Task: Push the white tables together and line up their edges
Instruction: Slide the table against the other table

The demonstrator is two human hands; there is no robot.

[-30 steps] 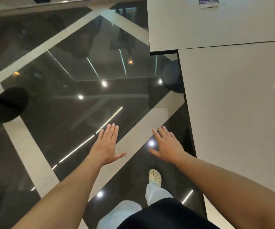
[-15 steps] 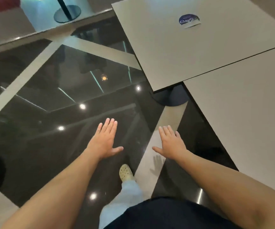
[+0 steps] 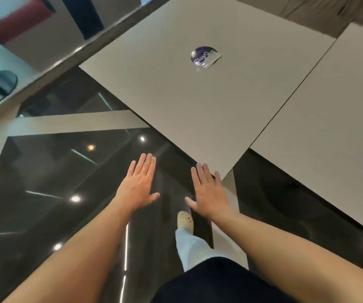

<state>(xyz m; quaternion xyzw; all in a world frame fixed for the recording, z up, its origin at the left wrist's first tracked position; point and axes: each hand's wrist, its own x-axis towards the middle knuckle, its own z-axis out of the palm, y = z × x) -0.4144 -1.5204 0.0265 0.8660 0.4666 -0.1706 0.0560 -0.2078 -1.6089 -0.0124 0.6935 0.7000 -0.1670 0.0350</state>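
Dim indoor light; ceiling spots glare off the glossy floor point(image 3: 71, 193) (edges smeared by motion blur).

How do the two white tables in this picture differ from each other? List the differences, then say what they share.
The left table carries a round purple sticker; the right table shows none in view. The left table's near corner juts out past the right table's near edge, so their edges are not flush. The left table shows nearly whole; the right table runs out of frame. Both have flat white tops and meet along a thin dark seam.
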